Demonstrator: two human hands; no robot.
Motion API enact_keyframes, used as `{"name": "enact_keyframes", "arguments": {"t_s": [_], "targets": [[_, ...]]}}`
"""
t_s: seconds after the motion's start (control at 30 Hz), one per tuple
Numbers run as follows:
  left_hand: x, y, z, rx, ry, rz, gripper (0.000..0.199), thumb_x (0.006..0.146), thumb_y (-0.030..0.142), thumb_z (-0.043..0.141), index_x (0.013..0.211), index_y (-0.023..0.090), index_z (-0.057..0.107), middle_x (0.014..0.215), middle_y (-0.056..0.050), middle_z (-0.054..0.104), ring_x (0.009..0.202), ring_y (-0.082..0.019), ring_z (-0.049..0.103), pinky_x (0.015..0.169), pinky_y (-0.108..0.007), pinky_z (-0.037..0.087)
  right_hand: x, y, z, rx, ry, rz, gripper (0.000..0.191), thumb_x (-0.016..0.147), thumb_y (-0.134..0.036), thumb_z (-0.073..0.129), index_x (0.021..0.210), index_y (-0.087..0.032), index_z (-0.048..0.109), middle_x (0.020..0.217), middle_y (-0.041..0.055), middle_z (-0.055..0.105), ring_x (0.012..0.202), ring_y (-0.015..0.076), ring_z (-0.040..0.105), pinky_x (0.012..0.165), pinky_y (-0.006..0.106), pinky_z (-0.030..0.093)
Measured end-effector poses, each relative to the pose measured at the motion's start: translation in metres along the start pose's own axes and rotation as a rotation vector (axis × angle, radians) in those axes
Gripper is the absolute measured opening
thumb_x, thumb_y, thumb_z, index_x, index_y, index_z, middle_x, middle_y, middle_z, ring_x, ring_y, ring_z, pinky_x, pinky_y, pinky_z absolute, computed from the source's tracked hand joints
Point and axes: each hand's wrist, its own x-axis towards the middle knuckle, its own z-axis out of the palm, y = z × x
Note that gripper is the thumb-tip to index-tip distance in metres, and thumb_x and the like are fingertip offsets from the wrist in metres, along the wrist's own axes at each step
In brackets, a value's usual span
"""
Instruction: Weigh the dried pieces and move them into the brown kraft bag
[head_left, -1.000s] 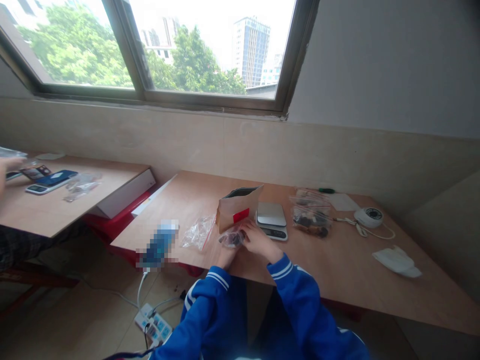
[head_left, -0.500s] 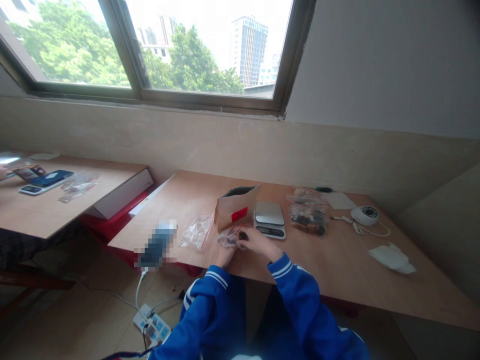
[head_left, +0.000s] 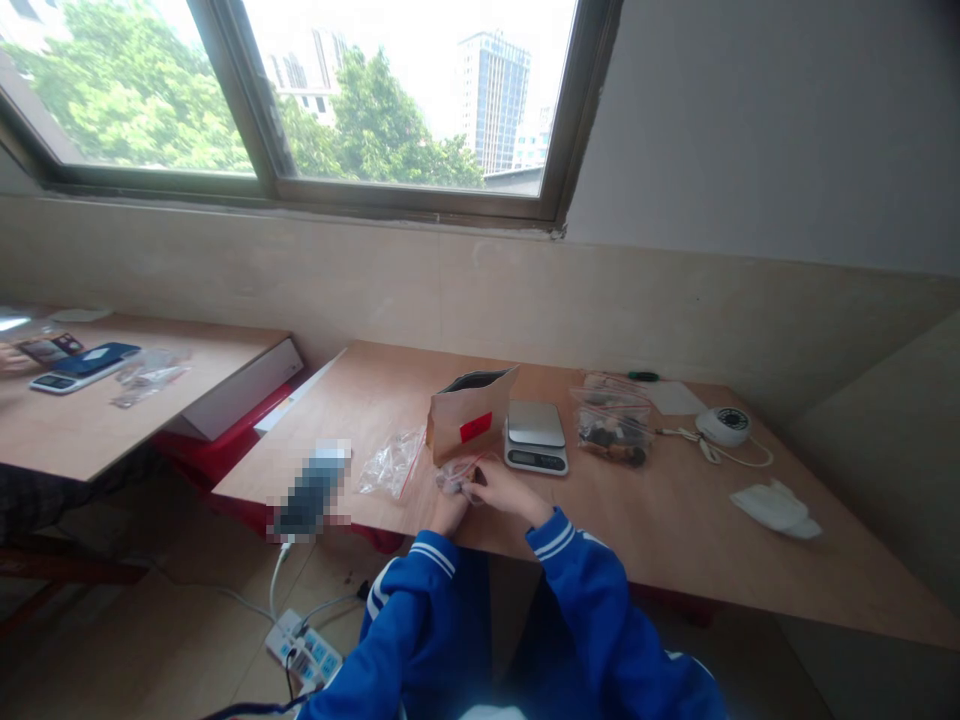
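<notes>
At the wooden table [head_left: 645,525] (window [head_left: 405,100] beyond), hands [head_left: 451,512] [head_left: 511,491] pinch a bag [head_left: 451,474] and dark piece [head_left: 479,477]

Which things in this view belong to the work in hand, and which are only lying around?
In the work, judging by the hands:
- small clear bag, in the left hand, right hand touching it
- open paper pouch just behind
- probably the scale

Seemingly just lying about:
- white camera
- crumpled white thing
- power strip

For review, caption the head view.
Left hand and right hand handle a plastic bag before an open paper bag, scale alongside.
</notes>
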Motion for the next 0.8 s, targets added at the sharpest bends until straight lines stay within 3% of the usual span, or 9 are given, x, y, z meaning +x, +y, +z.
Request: {"name": "enact_keyframes", "arguments": {"t_s": [0.33,0.47,0.67,0.73,0.8], "targets": [[-0.002,-0.001,0.000,-0.067,0.007,-0.104,0.032,0.071,0.023,0.063,0.103,0.020,0.060,0.111,-0.006,0.064,0.108,-0.023,0.056,0.101,-0.043,0.039,-0.004,-0.004,-0.035,0.083,0.043,0.026,0.037,0.071,-0.002,0.056,0.101,-0.022,0.067,0.102,0.0043,0.070,0.096,0.0227,0.064,0.088,0.036,0.048],[-0.003,0.003,0.004,-0.145,-0.046,-0.130,0.034,0.075,0.031,0.061,0.107,0.021,0.059,0.105,-0.007,0.067,0.094,-0.022,0.063,0.086,-0.041,0.050,0.003,-0.008,-0.063,0.076,0.141,0.018,0.034,0.071,-0.006,0.056,0.099,-0.021,0.068,0.097,0.0024,0.071,0.090,0.0201,0.064,0.083,0.034,0.049],[-0.004,0.008,0.002,-0.215,-0.071,-0.161,0.038,0.073,0.041,0.064,0.106,0.023,0.061,0.106,-0.008,0.068,0.090,-0.025,0.066,0.079,-0.040,0.054,0.036,-0.041,-0.114,0.277,0.327,-0.182,0.034,0.072,-0.016,0.060,0.106,-0.021,0.064,0.103,0.0033,0.068,0.095,0.0177,0.063,0.082,0.031,0.051],[-0.004,0.008,0.001,-0.219,-0.070,-0.182,0.036,0.074,0.042,0.064,0.104,0.022,0.062,0.103,-0.008,0.069,0.088,-0.025,0.066,0.080,-0.041,0.054,0.050,-0.055,-0.124,0.280,0.403,-0.257,0.033,0.074,-0.017,0.060,0.106,-0.022,0.064,0.104,0.0031,0.068,0.093,0.0166,0.063,0.084,0.031,0.051],[-0.004,0.009,0.000,-0.233,-0.068,-0.197,0.034,0.073,0.041,0.065,0.102,0.022,0.063,0.101,-0.008,0.070,0.086,-0.025,0.067,0.080,-0.042,0.054,0.063,-0.063,-0.128,0.226,0.399,-0.300,0.031,0.075,-0.016,0.058,0.105,-0.023,0.064,0.102,0.0021,0.068,0.090,0.0155,0.064,0.085,0.031,0.051]]}}
